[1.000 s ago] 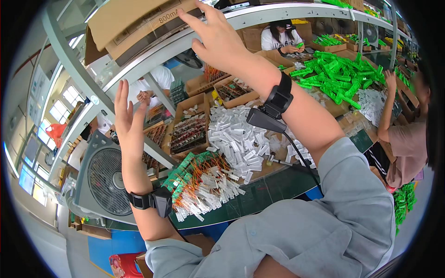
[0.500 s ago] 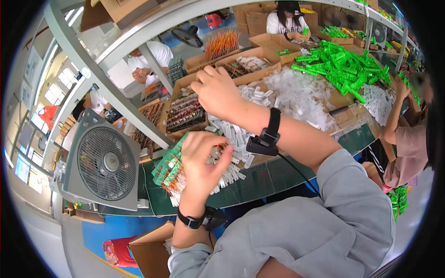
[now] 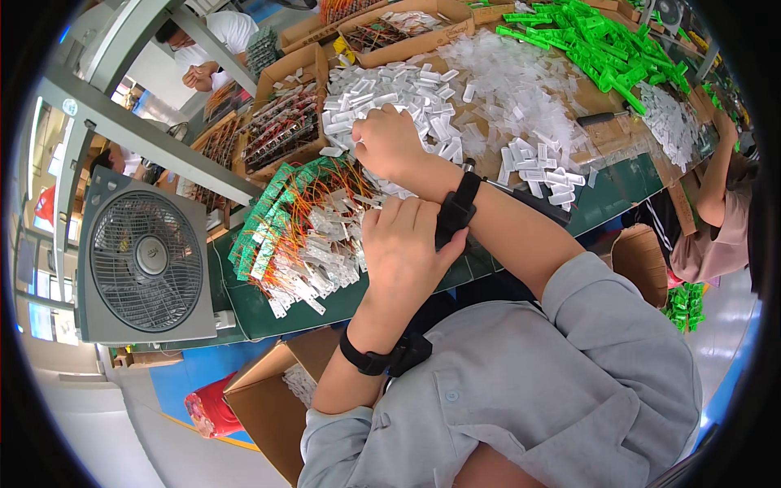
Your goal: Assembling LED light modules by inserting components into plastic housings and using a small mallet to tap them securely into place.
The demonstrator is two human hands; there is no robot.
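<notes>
My right hand (image 3: 394, 146) is held palm down over a heap of white plastic pieces (image 3: 390, 89). Its fingers are curled in, and nothing shows in them. Against my right wrist, my left hand (image 3: 404, 244) has its fingers and thumb closed round the black strapped wrist device (image 3: 455, 215), partly covering it. A similar black wrist device (image 3: 386, 355) is on my left wrist. Left of my left hand lies a pile of green circuit strips (image 3: 272, 215) with orange wires and white strips (image 3: 313, 272).
A grey box fan (image 3: 150, 256) stands at the left by a metal frame post (image 3: 163, 146). Cartons of wired boards (image 3: 281, 122) sit behind. Clear film pieces (image 3: 521, 81), green plastic parts (image 3: 606, 49) and a black-handled tool (image 3: 598, 119) lie right. Co-workers sit at left and right.
My left hand has moved right and taken hold of the device on my right wrist. The view has tilted down, so more of the table's near side shows.
</notes>
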